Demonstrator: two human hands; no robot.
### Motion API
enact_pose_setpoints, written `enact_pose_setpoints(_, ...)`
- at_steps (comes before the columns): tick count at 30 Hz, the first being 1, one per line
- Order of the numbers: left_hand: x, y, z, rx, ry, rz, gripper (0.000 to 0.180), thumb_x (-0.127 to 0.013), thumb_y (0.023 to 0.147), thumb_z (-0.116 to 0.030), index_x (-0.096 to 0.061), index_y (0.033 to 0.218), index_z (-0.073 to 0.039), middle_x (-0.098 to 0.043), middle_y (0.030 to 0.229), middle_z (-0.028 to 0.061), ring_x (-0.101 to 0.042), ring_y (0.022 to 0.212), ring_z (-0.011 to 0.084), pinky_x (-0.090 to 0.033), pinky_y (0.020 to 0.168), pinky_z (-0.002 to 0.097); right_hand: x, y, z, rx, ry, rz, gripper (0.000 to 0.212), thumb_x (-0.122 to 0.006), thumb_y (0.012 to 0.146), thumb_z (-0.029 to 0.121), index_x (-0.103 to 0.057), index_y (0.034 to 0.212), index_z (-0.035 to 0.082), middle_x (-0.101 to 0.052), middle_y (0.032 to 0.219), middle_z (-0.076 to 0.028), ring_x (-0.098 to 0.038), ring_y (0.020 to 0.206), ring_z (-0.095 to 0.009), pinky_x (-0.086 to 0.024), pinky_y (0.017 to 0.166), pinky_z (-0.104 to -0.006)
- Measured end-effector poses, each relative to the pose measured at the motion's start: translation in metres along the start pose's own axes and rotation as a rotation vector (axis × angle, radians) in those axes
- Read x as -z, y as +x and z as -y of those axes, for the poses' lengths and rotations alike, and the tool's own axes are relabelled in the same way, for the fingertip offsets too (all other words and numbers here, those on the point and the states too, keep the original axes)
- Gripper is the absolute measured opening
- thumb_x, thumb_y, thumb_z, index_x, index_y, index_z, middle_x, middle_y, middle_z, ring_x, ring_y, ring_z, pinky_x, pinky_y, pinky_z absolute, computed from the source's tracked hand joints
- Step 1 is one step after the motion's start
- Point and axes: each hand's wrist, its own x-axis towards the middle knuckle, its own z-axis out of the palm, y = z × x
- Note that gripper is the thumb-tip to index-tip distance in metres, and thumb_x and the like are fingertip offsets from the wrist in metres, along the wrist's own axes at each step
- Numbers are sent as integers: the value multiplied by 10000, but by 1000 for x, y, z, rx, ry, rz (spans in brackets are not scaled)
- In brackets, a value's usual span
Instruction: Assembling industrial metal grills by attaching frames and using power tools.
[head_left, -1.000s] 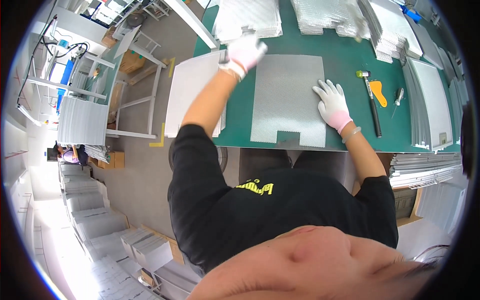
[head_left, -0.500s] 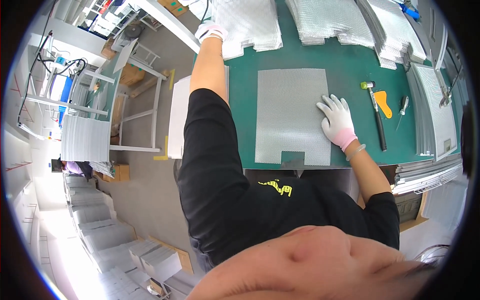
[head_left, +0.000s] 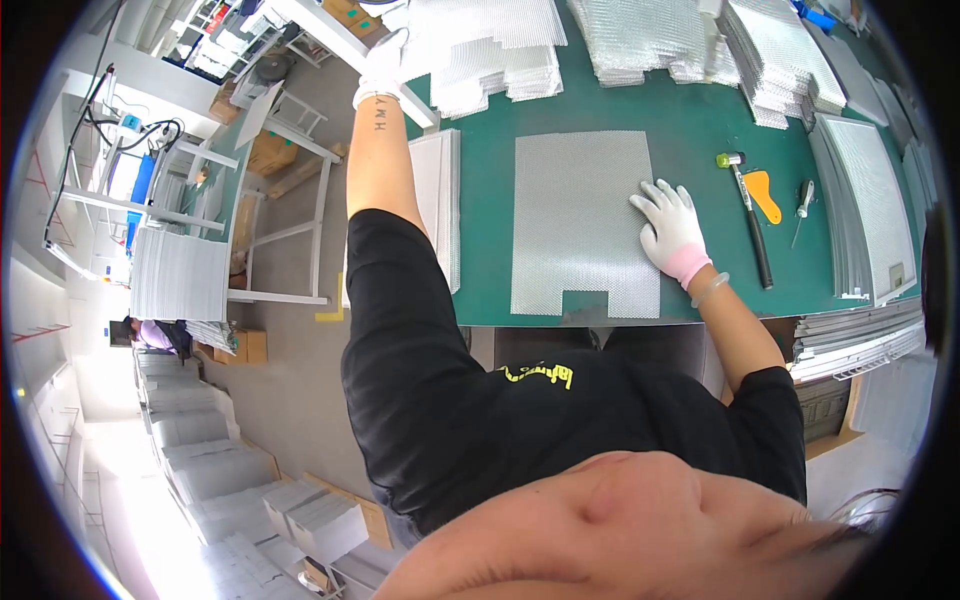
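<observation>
A flat silver mesh sheet (head_left: 582,220), with a notch cut in its near edge, lies on the green tabletop (head_left: 690,110) in front of me. My right hand (head_left: 668,228), in a white glove with a pink cuff, rests on the sheet's right edge with fingers stretched out. Far to the left, my gloved left hand (head_left: 382,66) reaches out beside the left end of a stack of mesh sheets (head_left: 485,70). Its fingers blur into the pale things there, so I cannot tell what it grips. The stack's upper sheets sit askew over the lower ones.
Right of the sheet lie a hammer (head_left: 752,215), a yellow scraper-like piece (head_left: 763,196) and a screwdriver (head_left: 804,200). More mesh stacks (head_left: 655,40) line the far side. Framed panels (head_left: 865,210) stand at the right edge, pale panels (head_left: 436,210) at the left. A white post (head_left: 335,35) rises by my left arm.
My left hand has moved left, away from the front of the stack, and the stack's upper sheets now look shifted. My right hand stays on the mesh sheet.
</observation>
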Motion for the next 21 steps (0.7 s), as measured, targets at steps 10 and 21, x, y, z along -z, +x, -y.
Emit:
enact_pose_setpoints(10,-17,-218,-43,202,-966,-33,389,-589,1041,-247,-565,1331,12,-669,1218,102,-652,1096,198,-523,966,342,-1,-4,0,18,82,-33,433,-560,854,143,-643,1276,93,-572,1416,-164,-439,1396,-398,-283,1198,-555)
enact_pose_setpoints(21,-72,-439,-104,539,-784,69,518,-459,1097,-301,-391,1485,35,-624,1309,191,-667,1119,270,-568,937,365,37,-57,47,-264,599,-107,603,-690,938,284,-511,1413,-41,-671,1231,-239,-612,1220,-329,-441,1086,-416)
